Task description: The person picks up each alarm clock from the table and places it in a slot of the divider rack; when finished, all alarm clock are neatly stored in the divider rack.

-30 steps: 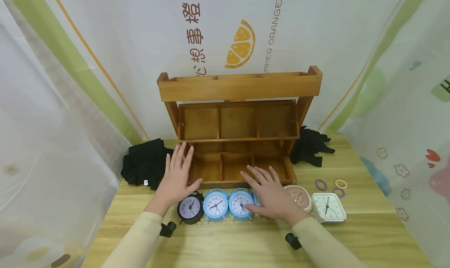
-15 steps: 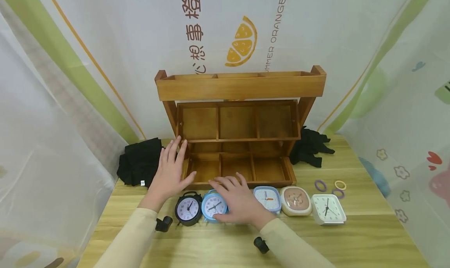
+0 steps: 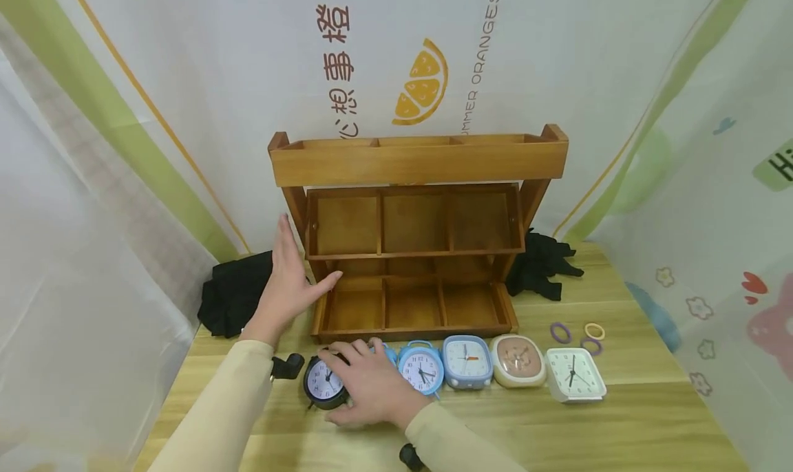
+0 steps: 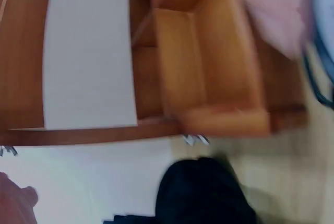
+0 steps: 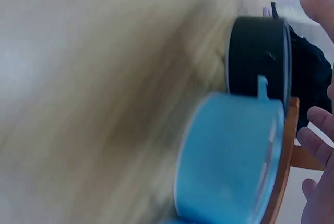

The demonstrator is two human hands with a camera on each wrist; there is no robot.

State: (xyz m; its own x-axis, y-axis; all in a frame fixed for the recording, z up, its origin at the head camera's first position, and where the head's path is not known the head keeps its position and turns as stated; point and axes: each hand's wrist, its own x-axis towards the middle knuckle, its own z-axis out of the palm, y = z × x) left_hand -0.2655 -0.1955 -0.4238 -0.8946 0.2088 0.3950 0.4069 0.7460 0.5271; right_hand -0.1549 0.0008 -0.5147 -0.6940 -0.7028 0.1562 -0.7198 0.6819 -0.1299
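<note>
Clocks sit in one tight row across the lower middle of the head view, just in front of the wooden rack (image 3: 415,252): black clock (image 3: 322,384) at the left end, then a round blue clock (image 3: 421,369), a square blue clock (image 3: 467,362), a beige clock (image 3: 517,360) and a white clock (image 3: 575,374).

Right hand (image 3: 367,382) lies over the gap between the black clock and the next blue one — fingers spread and only lightly bent, tips at the black clock's top edge, palm covering a blue clock behind it. Not clamped on anything as far as I can tell. The right wrist view shows the black clock and a blue clock (image 5: 229,161) edge-on and almost touching, fingertips (image 5: 318,130) apart beyond them; heavy blur.

Left hand (image 3: 288,283) is held up flat at the rack's left post, fingers straight and together, thumb out toward the lower shelf — gripping nothing, contact with the post unclear.

Risks, as I judge them:
- Clocks stand on small feet, packed close. A sideways sweep of the right hand could tip the black clock or knock it into its blue neighbour, and the row could go like dominoes.
- Black clock is near the table's (image 3: 619,417) front-left area, so a push could slide it toward the edge.
- Loose grip over a round case — it may roll out of the fingers on lift.
- Rack is light-looking; a shove from the left hand could shift it onto the black cloth (image 3: 232,300) behind.

Hair ties (image 3: 576,333) at right are well clear.
</note>
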